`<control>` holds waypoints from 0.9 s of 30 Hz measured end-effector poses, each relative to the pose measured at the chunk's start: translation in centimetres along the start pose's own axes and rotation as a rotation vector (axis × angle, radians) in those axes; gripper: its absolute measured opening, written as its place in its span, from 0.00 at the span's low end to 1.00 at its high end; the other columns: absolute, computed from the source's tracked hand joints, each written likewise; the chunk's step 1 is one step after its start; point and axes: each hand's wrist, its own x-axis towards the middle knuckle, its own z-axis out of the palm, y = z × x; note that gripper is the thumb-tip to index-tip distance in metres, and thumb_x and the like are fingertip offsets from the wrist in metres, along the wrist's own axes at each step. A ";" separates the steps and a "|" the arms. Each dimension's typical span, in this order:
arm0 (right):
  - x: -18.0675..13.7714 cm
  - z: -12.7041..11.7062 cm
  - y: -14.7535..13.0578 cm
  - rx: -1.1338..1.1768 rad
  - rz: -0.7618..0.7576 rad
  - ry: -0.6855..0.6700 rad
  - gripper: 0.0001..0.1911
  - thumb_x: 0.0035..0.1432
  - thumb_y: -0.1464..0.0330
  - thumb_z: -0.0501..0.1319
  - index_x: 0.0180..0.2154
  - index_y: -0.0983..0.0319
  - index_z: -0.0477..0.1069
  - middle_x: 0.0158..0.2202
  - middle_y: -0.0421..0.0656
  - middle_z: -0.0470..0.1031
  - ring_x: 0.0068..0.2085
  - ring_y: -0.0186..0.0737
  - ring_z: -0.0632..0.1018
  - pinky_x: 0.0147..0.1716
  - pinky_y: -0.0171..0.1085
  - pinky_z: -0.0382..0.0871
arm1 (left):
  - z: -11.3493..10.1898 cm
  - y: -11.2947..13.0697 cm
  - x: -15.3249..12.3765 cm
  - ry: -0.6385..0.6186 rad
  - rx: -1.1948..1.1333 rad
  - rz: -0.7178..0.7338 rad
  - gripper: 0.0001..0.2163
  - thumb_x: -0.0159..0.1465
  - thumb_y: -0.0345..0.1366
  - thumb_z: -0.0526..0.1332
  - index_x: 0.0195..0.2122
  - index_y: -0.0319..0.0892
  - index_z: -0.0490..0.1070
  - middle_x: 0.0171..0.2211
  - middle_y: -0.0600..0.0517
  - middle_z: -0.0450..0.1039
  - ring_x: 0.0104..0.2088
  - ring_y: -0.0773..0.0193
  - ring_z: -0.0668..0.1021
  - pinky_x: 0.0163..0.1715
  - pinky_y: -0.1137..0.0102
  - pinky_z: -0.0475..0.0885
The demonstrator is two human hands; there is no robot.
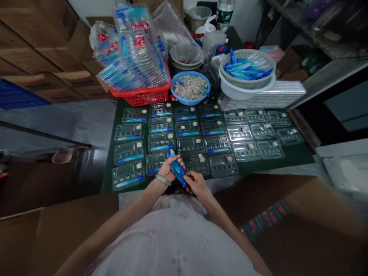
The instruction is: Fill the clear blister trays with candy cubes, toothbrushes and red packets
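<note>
My left hand (169, 170), with a pale bangle at the wrist, is wrapped round a small bunch of blue pens (176, 168). The fingers of my right hand (196, 181) pinch at the lower end of this bunch, close to my body. Below and around both hands, clear plastic trays (220, 165) lie in rows on a dark green table (107, 180). Many trays on the left and in the middle hold one blue pen (130, 158) along the front edge. Small pale pieces sit in the upper right corners of the trays.
A red basket (140, 98) heaped with filled packs stands at the back left. Beside it is a blue bowl (189, 101) of small pale pieces. A white basin (247, 92) carries a colander (271, 69) of blue pens. Open cardboard boxes (316, 214) flank me.
</note>
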 end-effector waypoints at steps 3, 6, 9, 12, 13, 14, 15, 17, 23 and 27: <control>-0.3 0.6 0.6 0.025 0.006 0.041 0.12 0.50 0.59 0.57 0.29 0.62 0.66 0.19 0.35 0.68 0.15 0.26 0.65 0.12 0.27 0.52 | 0.1 0.1 0.3 0.002 0.011 0.008 0.01 0.57 0.29 0.58 0.31 0.38 0.67 0.22 0.55 0.65 0.24 0.66 0.72 0.28 0.65 0.72; -0.6 0.8 0.6 0.040 -0.009 0.071 0.11 0.50 0.61 0.57 0.29 0.62 0.66 0.18 0.35 0.68 0.15 0.26 0.64 0.13 0.27 0.53 | 0.1 0.6 0.7 0.026 0.033 0.033 0.03 0.59 0.30 0.56 0.30 0.38 0.67 0.22 0.54 0.67 0.25 0.63 0.74 0.30 0.61 0.73; -0.9 0.4 0.2 0.051 -0.030 0.063 0.09 0.50 0.62 0.57 0.28 0.62 0.65 0.18 0.35 0.68 0.16 0.26 0.64 0.13 0.27 0.53 | 0.0 1.2 1.0 0.027 0.052 0.059 0.07 0.62 0.32 0.52 0.28 0.38 0.66 0.23 0.53 0.68 0.27 0.62 0.74 0.31 0.58 0.73; -1.3 -0.5 0.1 0.046 -0.050 0.043 0.09 0.50 0.63 0.57 0.28 0.62 0.64 0.19 0.35 0.68 0.17 0.26 0.65 0.14 0.27 0.54 | -0.1 1.9 1.2 0.039 0.049 0.051 0.11 0.63 0.34 0.50 0.26 0.37 0.66 0.24 0.51 0.68 0.28 0.62 0.74 0.34 0.57 0.73; -1.5 -0.9 0.2 0.040 -0.051 0.041 0.09 0.50 0.62 0.57 0.28 0.62 0.64 0.19 0.35 0.68 0.17 0.26 0.65 0.15 0.27 0.54 | -0.1 2.1 1.2 0.044 0.043 0.045 0.12 0.64 0.35 0.50 0.26 0.37 0.66 0.24 0.51 0.68 0.28 0.62 0.74 0.35 0.57 0.73; -1.7 -1.3 0.5 0.035 -0.051 0.042 0.09 0.50 0.62 0.57 0.29 0.62 0.64 0.20 0.35 0.68 0.18 0.26 0.65 0.15 0.27 0.55 | -0.2 2.4 1.3 0.045 0.037 0.039 0.13 0.64 0.35 0.50 0.25 0.37 0.66 0.24 0.50 0.68 0.29 0.62 0.74 0.35 0.57 0.73; -1.9 -2.0 0.8 0.031 -0.050 0.046 0.10 0.50 0.62 0.57 0.29 0.62 0.64 0.21 0.35 0.69 0.18 0.27 0.65 0.15 0.27 0.55 | -0.3 2.6 1.3 0.043 0.030 0.032 0.13 0.64 0.36 0.49 0.25 0.37 0.67 0.25 0.49 0.68 0.29 0.61 0.74 0.35 0.57 0.73; -2.2 -3.8 1.7 0.007 -0.051 0.072 0.10 0.50 0.61 0.57 0.30 0.62 0.64 0.22 0.36 0.69 0.19 0.28 0.66 0.16 0.28 0.55 | -0.6 3.0 1.4 0.031 0.010 0.030 0.13 0.64 0.35 0.49 0.26 0.36 0.67 0.25 0.48 0.68 0.29 0.61 0.74 0.33 0.59 0.73; -2.3 -14.5 5.0 -0.456 -0.212 0.423 0.09 0.51 0.64 0.55 0.34 0.62 0.67 0.27 0.41 0.71 0.27 0.35 0.71 0.29 0.34 0.65 | -2.2 4.0 1.6 0.035 -0.018 0.036 0.11 0.65 0.32 0.49 0.29 0.36 0.66 0.26 0.48 0.67 0.28 0.62 0.73 0.24 0.67 0.71; -1.2 -20.5 5.6 -0.953 -0.117 0.476 0.10 0.54 0.68 0.53 0.37 0.62 0.69 0.32 0.43 0.73 0.32 0.37 0.72 0.33 0.34 0.64 | -2.8 4.3 1.2 0.064 -0.016 0.037 0.12 0.66 0.33 0.47 0.29 0.35 0.65 0.25 0.48 0.66 0.26 0.63 0.72 0.23 0.68 0.70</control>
